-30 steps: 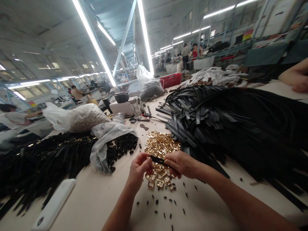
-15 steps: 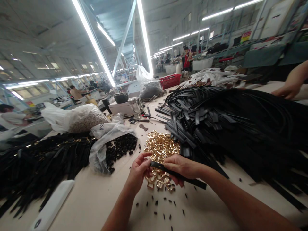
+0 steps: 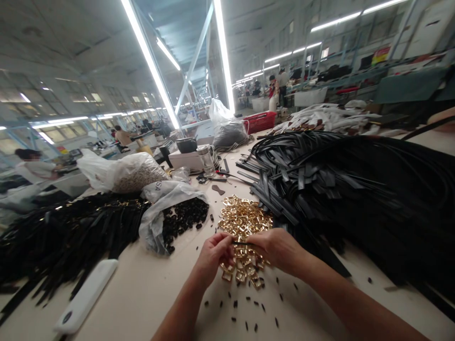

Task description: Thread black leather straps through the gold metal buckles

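Between my two hands runs a black strap (image 3: 241, 243), seen nearly edge-on over a heap of gold buckles (image 3: 245, 215). My left hand (image 3: 215, 255) pinches its left end between thumb and fingers. Closed on the strap from the right is my right hand (image 3: 279, 248), its back turned up and most of its fingers hidden. Small black pieces (image 3: 249, 298) lie scattered on the table below the hands. More small black loops (image 3: 185, 215) spill from a clear plastic bag (image 3: 151, 232) to the left.
A large pile of black straps (image 3: 341, 189) covers the right side; another strap bundle (image 3: 88, 232) lies at left. A white oblong device (image 3: 87, 296) rests near the front left. A glass jar (image 3: 206, 160) and red basket (image 3: 261, 121) stand behind. Another person's arm (image 3: 442, 121) shows far right.
The strap has turned from showing its flat face to nearly edge-on. My right hand has rolled over, back upward. The whole view has shifted slightly, and the other person's hand has moved toward the right edge.
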`<state>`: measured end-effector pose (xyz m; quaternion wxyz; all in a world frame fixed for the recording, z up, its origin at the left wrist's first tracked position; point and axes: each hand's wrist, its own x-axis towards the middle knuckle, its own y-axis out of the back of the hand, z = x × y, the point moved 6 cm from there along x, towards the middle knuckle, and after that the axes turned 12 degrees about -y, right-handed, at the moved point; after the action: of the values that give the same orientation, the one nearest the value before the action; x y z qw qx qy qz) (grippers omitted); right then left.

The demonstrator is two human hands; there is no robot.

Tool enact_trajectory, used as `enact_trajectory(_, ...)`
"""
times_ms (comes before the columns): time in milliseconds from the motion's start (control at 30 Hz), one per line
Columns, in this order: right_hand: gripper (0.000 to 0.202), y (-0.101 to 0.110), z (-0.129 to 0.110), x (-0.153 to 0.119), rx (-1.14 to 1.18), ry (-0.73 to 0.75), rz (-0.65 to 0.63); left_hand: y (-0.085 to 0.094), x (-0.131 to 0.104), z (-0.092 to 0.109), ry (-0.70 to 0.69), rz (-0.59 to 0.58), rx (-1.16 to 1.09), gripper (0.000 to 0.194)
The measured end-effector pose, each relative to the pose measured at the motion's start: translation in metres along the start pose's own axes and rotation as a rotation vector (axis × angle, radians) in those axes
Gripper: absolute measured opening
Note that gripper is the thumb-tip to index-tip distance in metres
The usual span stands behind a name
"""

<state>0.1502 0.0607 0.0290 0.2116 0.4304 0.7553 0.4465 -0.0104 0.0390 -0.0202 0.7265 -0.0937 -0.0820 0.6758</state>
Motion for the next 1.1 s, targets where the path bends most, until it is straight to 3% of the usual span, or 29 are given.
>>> enact_trajectory(67,0.015,0.004,-0.001,0.0,-0.241,0.036,0.129,-0.001,0.001,-0.001,-0.005,0.029,-0.016,0.029)
enact_trajectory(133,0.018,0.006,-0.003,-0.001,-0.329,0.062,0.19,-0.002,0.002,-0.001,-0.02,0.046,0.015,0.03)
enact_trajectory(600,0.021,-0.006,-0.001,0.003,0.039,0.059,0.34,-0.004,0.003,0.003,-0.122,0.033,-0.001,0.028)
enact_trajectory(867,0.023,-0.01,-0.007,0.003,-0.006,0.163,0.396,-0.006,0.001,0.009,-0.266,0.017,0.056,0.025)
enact_trajectory(1100,0.025,-0.007,-0.008,0.0,-0.049,0.207,0.403,-0.007,-0.001,0.006,-0.194,-0.009,-0.034,0.027)
